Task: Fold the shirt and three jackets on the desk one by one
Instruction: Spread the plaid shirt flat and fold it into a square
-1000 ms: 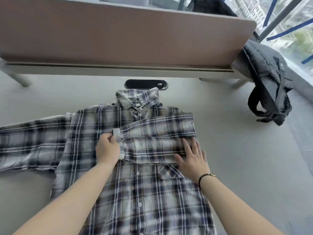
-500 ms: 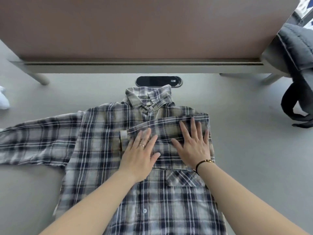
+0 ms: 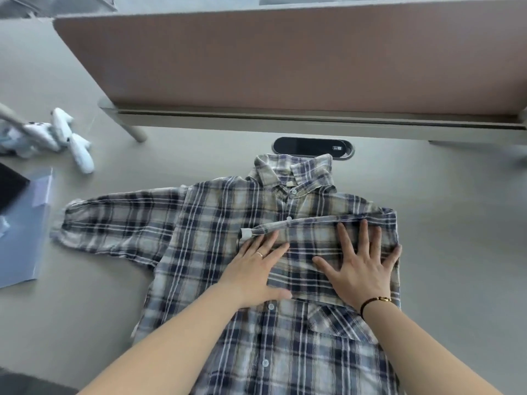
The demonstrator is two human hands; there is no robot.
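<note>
Both the left hand (image 3: 258, 269) and right hand (image 3: 360, 267) lie flat, fingers spread and gripping nothing, pressing the folded-in sleeve (image 3: 313, 238) across the plaid shirt (image 3: 216, 232), probably to set the crease.

The small label on the black oval desk grommet (image 3: 313, 148) is too blurred to read.

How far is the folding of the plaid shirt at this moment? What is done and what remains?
Done: the plaid shirt lies flat and buttoned on the desk, with its right sleeve folded across the chest. In hand: the left hand and the right hand press that sleeve flat, fingers straight. Left: the left sleeve is spread out, the body is unfolded, and no jackets are in view.
</note>
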